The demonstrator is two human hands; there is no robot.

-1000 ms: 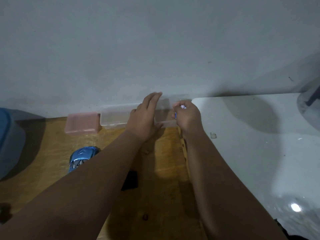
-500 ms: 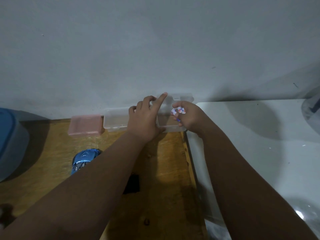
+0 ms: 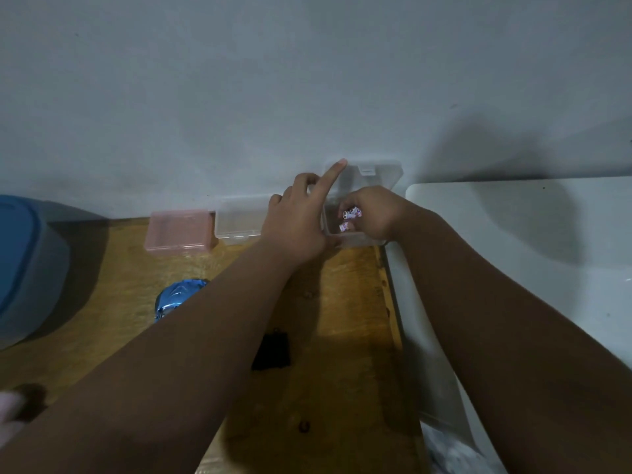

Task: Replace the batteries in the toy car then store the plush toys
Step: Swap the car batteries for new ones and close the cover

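A small clear plastic box [image 3: 355, 241] stands against the wall with its lid [image 3: 374, 174] raised. My left hand [image 3: 301, 224] steadies the box, index finger stretched up against the lid. My right hand [image 3: 372, 213] is over the box and pinches small patterned batteries [image 3: 351, 213]; another battery [image 3: 344, 227] shows just below them inside the box. The blue toy car [image 3: 178, 297] lies on the wooden table, partly hidden by my left forearm. A black battery cover [image 3: 272, 350] lies beside it.
A pink box [image 3: 178, 232] and a second clear box [image 3: 239, 222] sit shut along the wall. A blue-lidded bin [image 3: 24, 265] stands at the left. A white surface [image 3: 530, 254] adjoins the wooden table [image 3: 342, 319] on the right.
The clear box's lid has swung up. My left index finger now props it, and my right hand with the batteries has moved down into the box.
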